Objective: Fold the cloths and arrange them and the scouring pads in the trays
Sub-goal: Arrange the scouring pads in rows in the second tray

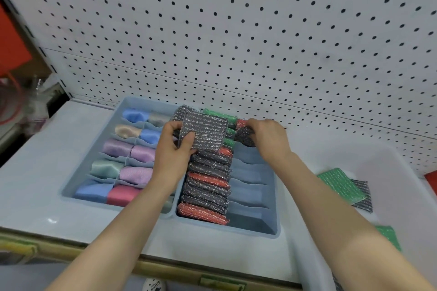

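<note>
You are working on the scouring-pad part of the job. The folded cloths (118, 149) are already sitting in their compartments in the left tray (68, 186), so the folding looks finished to me. Your left hand (172, 156) is gripping a flat grey pad (208, 132), thumb on its front face and the other fingers curled behind it. It is holding the pad upright over the far end of the packed row of pads (205, 186) in the right tray (276, 227). Your right hand (269, 136) is curling its fingers (254, 125) round a dark pad (243, 138) at the far end of that tray's right-hand column, with a red pad (241, 122) just behind it. You appear to be seating the dark pad on edge in one of the farthest compartments, while the compartments nearer you in that column are showing bare. Next, I judge, you are needing to push the dark pad down between the dividers and let go. Then you are bringing the grey pad across to the next slot, keeping it upright so it slips in. A green pad (340, 186) is lying on the worktop (35, 149) to your right, well apart from the tray, waiting its turn.
</note>
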{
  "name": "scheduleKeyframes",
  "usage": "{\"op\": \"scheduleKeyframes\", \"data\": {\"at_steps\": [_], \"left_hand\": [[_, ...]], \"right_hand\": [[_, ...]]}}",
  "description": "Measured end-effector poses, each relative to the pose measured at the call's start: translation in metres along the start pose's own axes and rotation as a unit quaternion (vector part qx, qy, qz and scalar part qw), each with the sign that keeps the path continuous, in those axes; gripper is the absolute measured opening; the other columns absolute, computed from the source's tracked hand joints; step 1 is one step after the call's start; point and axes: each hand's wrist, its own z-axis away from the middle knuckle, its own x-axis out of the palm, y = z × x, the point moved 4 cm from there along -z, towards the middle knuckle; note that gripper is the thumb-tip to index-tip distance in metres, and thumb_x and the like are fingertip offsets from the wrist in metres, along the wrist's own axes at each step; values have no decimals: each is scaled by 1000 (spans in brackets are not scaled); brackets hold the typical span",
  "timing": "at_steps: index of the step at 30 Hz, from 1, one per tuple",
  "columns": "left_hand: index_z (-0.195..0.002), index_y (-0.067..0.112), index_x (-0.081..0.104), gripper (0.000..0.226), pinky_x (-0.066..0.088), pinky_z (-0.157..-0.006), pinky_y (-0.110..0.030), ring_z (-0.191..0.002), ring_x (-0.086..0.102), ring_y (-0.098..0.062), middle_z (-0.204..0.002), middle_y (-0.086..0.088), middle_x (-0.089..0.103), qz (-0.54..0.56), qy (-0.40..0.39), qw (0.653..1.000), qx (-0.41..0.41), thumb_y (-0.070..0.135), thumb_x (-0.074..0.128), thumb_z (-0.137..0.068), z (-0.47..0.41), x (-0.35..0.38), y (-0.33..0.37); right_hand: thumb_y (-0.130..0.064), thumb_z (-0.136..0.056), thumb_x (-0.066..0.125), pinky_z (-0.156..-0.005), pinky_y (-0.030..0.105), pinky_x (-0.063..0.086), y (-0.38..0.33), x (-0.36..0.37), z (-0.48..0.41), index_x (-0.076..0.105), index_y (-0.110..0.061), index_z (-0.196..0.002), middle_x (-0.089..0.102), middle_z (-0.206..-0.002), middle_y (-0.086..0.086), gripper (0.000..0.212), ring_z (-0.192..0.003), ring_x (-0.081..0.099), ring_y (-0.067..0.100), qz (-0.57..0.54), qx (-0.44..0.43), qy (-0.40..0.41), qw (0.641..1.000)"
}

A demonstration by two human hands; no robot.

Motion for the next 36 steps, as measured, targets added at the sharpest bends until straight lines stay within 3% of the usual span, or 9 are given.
{"op": "scheduleKeyframes", "data": {"at_steps": [8, 11, 13, 16, 19, 22, 25, 29, 36], "left_hand": [[-101, 30, 51, 21, 57, -81, -24, -96, 66, -12, -112, -1, 63, 6, -11, 1000, -6, 11, 59, -96, 0, 3, 5], [-101, 35, 56, 23, 57, -83, -29, -102, 66, -24, -108, 3, 65, -5, -23, 1000, -2, 16, 66, -92, -1, 4, 3], [-96, 48, 60, 24, 56, -90, -40, -104, 66, -25, -102, 13, 67, -35, -31, 999, 1, 31, 71, -84, -1, 4, 3], [-94, 52, 63, 25, 54, -92, -47, -97, 67, -19, -101, 12, 70, -73, -41, 996, 20, 34, 73, -80, 0, 11, 7], [-102, 41, 67, 19, 54, -92, -48, -101, 67, -21, -109, 5, 70, -72, -47, 995, 48, 27, 69, -90, 4, 19, 10], [-98, 38, 66, 28, 56, -91, -47, -100, 66, -21, -110, 11, 67, -55, -13, 997, 50, 11, 60, -95, 2, 12, 13], [-92, 39, 62, 40, 55, -91, -50, -94, 64, -24, -97, 28, 65, -86, 17, 995, 50, 0, 56, -94, 2, -4, 15], [-110, 36, 57, 41, 55, -87, -55, -90, 66, -29, -98, 35, 61, -85, 23, 995, 52, -2, 56, -93, 7, -13, 12], [-126, 21, 49, 42, 57, -88, -47, -86, 67, -7, -129, 1, 55, -57, 30, 996, 63, -5, 54, -94, 14, -20, 14]], "right_hand": [[-9, -88, 58, -74, 34, 49, -5, 16, -4, 68, -15, -107, 71, -99, 12, 22, -96, 65, 32, 0, -45, -119, 992], [-19, -91, 62, -83, 35, 53, 3, -4, 2, 71, -19, -109, 75, -98, 4, 20, -93, 68, 25, -191, 12, -20, 981], [-24, -95, 61, -90, 35, 54, 1, -26, 13, 70, -24, -113, 74, -102, -6, 21, -94, 68, 13, -365, 51, 43, 928], [-29, -90, 69, -90, 23, 51, -23, -52, 25, 70, -25, -114, 70, -103, -10, 24, -95, 64, 6, -508, 9, -7, 861], [-22, -76, 83, -83, 34, 53, -29, -54, 31, 71, -21, -100, 67, -88, -4, 26, -82, 62, 16, -424, -30, -52, 904], [-21, -78, 81, -73, 33, 50, 5, -48, 34, 67, -18, -95, 62, -80, -3, 22, -72, 58, 15, -402, 64, 18, 913], [-22, -84, 73, -71, 30, 44, 35, -45, 38, 65, -18, -107, 66, -87, -1, 24, -80, 63, 25, -268, 92, 86, 955], [-20, -87, 65, -68, 33, 38, 27, -29, 34, 66, -19, -111, 67, -95, 9, 24, -93, 60, 33, -102, 30, 24, 994], [-2, -82, 55, -60, 29, 30, 15, -29, 25, 69, -19, -104, 58, -85, 5, 31, -90, 56, 29, 57, -2, -13, 998]]}}
